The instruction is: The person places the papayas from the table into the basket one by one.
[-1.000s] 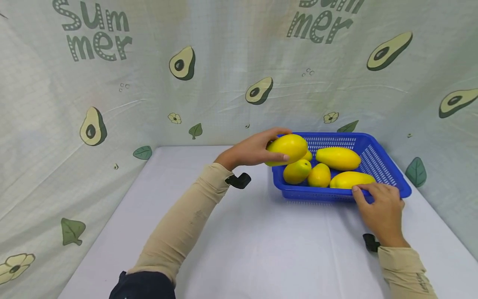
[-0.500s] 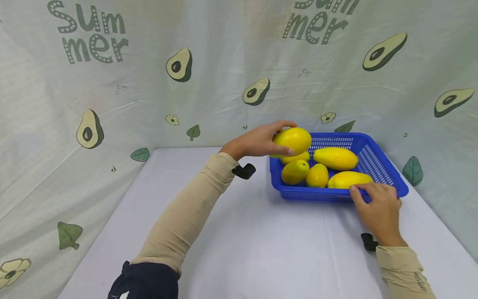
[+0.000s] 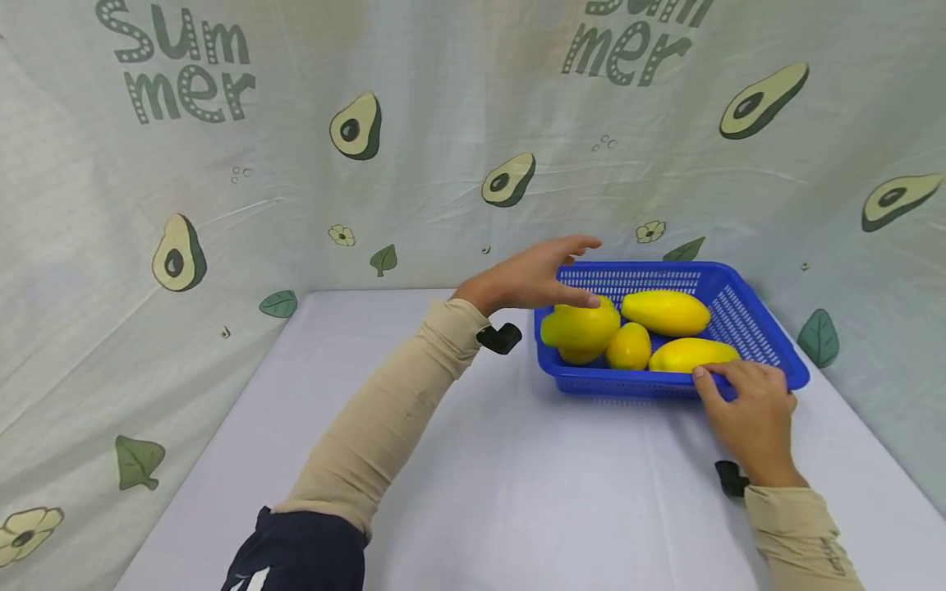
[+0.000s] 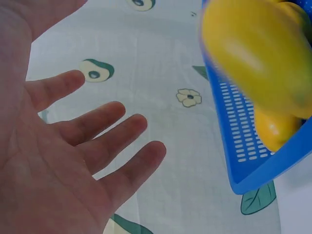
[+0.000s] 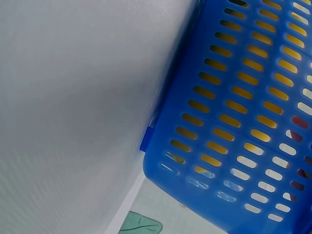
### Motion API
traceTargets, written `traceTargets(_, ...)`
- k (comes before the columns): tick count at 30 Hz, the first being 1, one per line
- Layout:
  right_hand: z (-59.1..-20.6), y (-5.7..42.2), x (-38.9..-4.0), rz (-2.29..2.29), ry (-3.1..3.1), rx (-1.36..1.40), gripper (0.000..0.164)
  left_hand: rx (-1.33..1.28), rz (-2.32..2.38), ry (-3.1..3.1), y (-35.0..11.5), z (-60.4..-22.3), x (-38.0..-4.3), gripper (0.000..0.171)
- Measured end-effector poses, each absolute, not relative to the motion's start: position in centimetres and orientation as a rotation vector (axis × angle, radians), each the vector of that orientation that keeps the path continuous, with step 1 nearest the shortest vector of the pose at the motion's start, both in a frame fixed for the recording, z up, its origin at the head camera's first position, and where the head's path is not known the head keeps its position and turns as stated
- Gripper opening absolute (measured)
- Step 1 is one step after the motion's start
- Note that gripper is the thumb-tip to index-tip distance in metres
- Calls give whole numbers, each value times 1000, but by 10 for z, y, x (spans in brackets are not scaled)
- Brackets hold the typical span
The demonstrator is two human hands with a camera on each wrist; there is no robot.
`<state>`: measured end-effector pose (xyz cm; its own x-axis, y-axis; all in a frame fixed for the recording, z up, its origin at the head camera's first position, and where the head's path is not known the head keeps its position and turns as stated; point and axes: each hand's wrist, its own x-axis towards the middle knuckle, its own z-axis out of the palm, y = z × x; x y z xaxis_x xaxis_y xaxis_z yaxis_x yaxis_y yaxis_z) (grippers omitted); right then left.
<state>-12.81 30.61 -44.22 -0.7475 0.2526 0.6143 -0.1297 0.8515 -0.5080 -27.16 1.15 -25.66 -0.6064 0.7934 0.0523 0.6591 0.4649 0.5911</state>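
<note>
A large yellow papaya-shaped fruit (image 3: 584,326) with a greenish end is at the left of the blue plastic basket (image 3: 636,383), over smaller yellow fruit. Just above it is my left hand (image 3: 538,277), fingers and thumb spread, holding nothing. In the left wrist view the same large fruit (image 4: 258,53) looks blurred and stands apart from the palm. My right hand (image 3: 754,414) grips the basket's front rim near the right corner. Beside it in the basket lies a long yellow fruit (image 3: 691,355); another long fruit (image 3: 667,313) lies behind, and a small yellow fruit (image 3: 630,346) in the middle.
The basket stands on a white-covered table (image 3: 576,484), close to its back edge. Behind rises a pale cloth backdrop (image 3: 436,123) printed with avocados and leaves. Slotted basket side (image 5: 234,122) fills much of the right wrist view.
My left hand carried the large yellow fruit slightly up and right, then let it go; the fruit has dropped lower into the basket's left side. My right hand stays at the rim.
</note>
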Motion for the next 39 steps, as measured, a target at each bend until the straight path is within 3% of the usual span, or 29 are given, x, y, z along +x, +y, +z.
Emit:
traceTargets(11, -437, 305, -129, 685, -2314, -92, 30, 1239, 901, 2551, -5, -256, -275, 56)
traceTargets(39, -439, 306, -128, 702, -2341, -115, 32, 1237, 918, 2539, -46, -277, -287, 44)
